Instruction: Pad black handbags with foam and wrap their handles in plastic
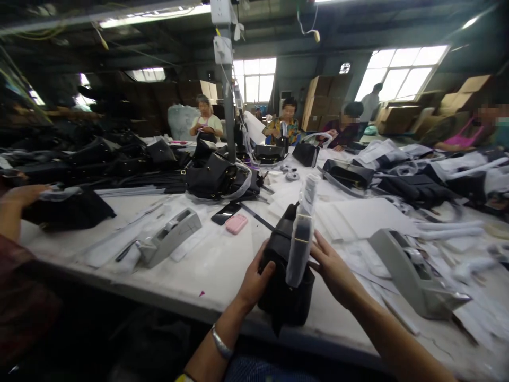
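Note:
A black handbag (284, 297) stands at the front edge of the white table, its strap wrapped in clear plastic film (301, 239) and rising above the top. My left hand (255, 278) grips the bag's left side, thumb on top and fingers against the far face. On the other side, my right hand (330, 265) reaches the bag near the wrapped strap. Its fingers are extended, and their tips are partly hidden behind the bag, so I cannot see whether they pinch anything.
Grey tape dispensers stand left (173, 236) and right (417, 273) of the bag. A phone (226, 213) and a pink case (236, 224) lie beyond it. Black bags (214, 175) and white paper sheets (358, 217) cover much of the table. At left, a co-worker's hand (27, 195) holds another bag.

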`<move>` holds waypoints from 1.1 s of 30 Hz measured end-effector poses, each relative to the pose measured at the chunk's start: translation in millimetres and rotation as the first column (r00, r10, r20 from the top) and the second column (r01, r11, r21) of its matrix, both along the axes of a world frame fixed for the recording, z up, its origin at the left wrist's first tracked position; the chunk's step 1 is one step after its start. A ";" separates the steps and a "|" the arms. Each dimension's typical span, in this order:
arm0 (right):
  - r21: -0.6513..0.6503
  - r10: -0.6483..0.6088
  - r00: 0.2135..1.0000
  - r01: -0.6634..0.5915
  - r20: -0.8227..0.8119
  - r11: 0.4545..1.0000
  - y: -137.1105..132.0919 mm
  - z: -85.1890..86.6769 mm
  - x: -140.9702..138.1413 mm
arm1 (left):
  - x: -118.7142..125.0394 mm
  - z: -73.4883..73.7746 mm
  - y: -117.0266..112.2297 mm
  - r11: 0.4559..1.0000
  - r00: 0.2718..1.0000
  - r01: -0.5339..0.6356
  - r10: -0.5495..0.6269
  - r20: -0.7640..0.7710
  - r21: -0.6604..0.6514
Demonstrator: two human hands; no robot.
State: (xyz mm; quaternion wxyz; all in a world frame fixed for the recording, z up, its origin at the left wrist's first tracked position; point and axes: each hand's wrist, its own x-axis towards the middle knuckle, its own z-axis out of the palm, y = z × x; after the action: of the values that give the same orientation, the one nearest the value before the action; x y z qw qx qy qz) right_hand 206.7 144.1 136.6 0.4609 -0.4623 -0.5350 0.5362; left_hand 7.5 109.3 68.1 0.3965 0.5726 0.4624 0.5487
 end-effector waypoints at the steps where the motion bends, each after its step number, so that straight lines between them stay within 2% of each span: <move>1: 0.007 -0.042 0.999 0.042 0.013 0.999 -6.9 0.4 8.9 | -4.5 -2.2 -2.5 1.000 1.000 0.002 -0.002 -0.028 -0.001; 3: 0.108 -0.190 0.979 0.182 0.068 0.977 -22.4 -0.8 25.0 | -22.5 -5.8 -5.8 0.999 0.995 -0.032 0.030 -0.093 -0.022; 5: 0.279 -0.373 0.918 0.326 0.137 0.903 -41.5 -4.7 36.5 | -51.8 -7.1 -5.2 0.987 0.974 -0.151 0.138 -0.180 -0.061; 7: 0.404 -0.476 0.857 0.371 0.197 0.836 -62.1 -10.9 41.3 | -87.5 -6.4 0.1 0.940 0.906 -0.330 0.292 -0.306 -0.082; 8: 0.443 -0.475 0.851 0.344 0.226 0.828 -71.6 -14.6 40.9 | -105.3 -5.8 4.5 0.906 0.853 -0.415 0.356 -0.382 -0.081; 10: 0.490 -0.386 0.883 0.221 0.267 0.843 -86.6 -22.2 35.1 | -136.0 -5.6 16.1 0.842 0.739 -0.533 0.416 -0.530 -0.081; 13: 0.523 -0.195 0.939 0.019 0.283 0.852 -97.8 -31.2 18.8 | -163.7 -9.5 34.9 0.789 0.610 -0.604 0.372 -0.700 -0.108; 17: 0.506 -0.010 0.953 -0.152 0.304 0.849 -105.0 -35.7 2.6 | -178.8 -16.7 50.3 0.762 0.536 -0.627 0.274 -0.799 -0.160; 21: 0.421 0.186 0.922 -0.325 0.339 0.847 -112.5 -37.0 -2.5 | -187.5 -18.7 53.0 0.762 0.508 -0.629 0.255 -0.823 -0.152; 25: 0.347 0.314 0.896 -0.416 0.315 0.840 -117.8 -39.2 -12.3 | -187.7 -20.9 54.1 0.757 0.501 -0.640 0.277 -0.820 -0.135; 29: 0.333 0.402 0.872 -0.481 0.279 0.811 -124.1 -43.4 -24.4 | -184.7 -20.2 57.1 0.767 0.579 -0.621 0.313 -0.753 -0.159; 33: 0.297 0.449 0.864 -0.501 0.229 0.813 -127.6 -48.5 -33.4 | -180.7 -3.1 53.8 0.801 0.669 -0.591 0.417 -0.616 -0.099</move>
State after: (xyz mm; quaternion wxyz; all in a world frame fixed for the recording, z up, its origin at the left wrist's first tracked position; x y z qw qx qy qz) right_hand 173.3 16.5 88.1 0.3452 -0.2634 -0.7521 0.4958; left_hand -173.2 163.0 65.0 0.1513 0.4911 0.7748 0.3682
